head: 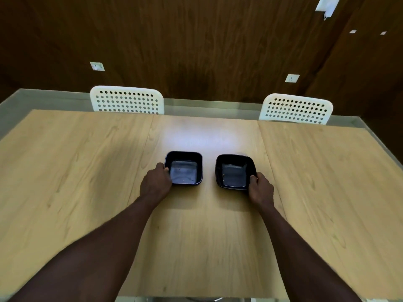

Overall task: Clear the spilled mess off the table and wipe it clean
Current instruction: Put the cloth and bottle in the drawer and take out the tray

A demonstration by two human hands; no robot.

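Two square black bowls stand side by side on the light wooden table [87,171], near its middle. The left bowl [185,168] holds a few tiny crumbs on its bottom. My left hand [156,182] grips its left rim, thumb over the edge. The right bowl [234,172] sits slightly tilted or turned, also almost empty. My right hand [260,188] grips that bowl's near right corner. Both forearms reach out from the near edge of the table.
Two white perforated chairs, one at the far left [127,100] and one at the far right [296,109], stand pushed in at the table's far side. A dark wood-panelled wall rises behind them.
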